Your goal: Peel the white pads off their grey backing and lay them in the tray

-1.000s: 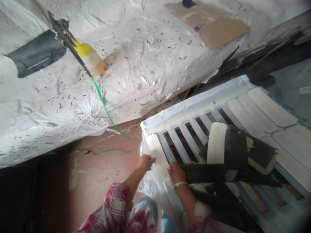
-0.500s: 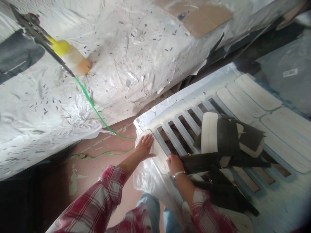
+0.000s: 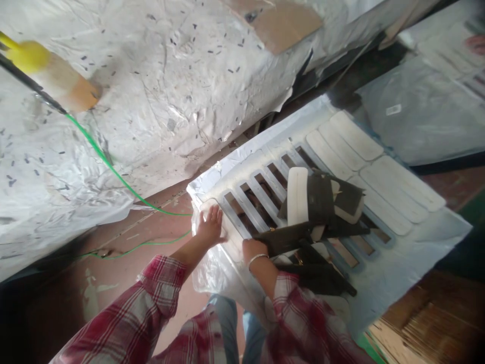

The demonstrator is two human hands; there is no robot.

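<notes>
My left hand [image 3: 209, 228] lies with its fingers spread on a pale rounded panel [image 3: 232, 236] at the near left end of a slotted board. My right hand [image 3: 255, 250] is curled at the panel's right edge, beside a dark strip-like piece [image 3: 282, 238]; what its fingers hold, if anything, is hidden. A silvery bracelet circles that wrist. Dark flat pieces with white rounded panels [image 3: 297, 197] are heaped across the board's slots just beyond the right hand. More pale rounded panels [image 3: 401, 184] are laid side by side at the board's far end.
A white-covered table [image 3: 182, 101] flecked with dark bits runs along the far side. On it stand a yellow-capped bottle [image 3: 56, 76] and a brown cardboard sheet [image 3: 284, 25]. A green cord [image 3: 113, 169] hangs down toward the board. Brown stacked material [image 3: 435, 318] is at lower right.
The camera view has shifted, so table and board appear further left, with more of the right side showing. Both hands stay at the same pale panel.
</notes>
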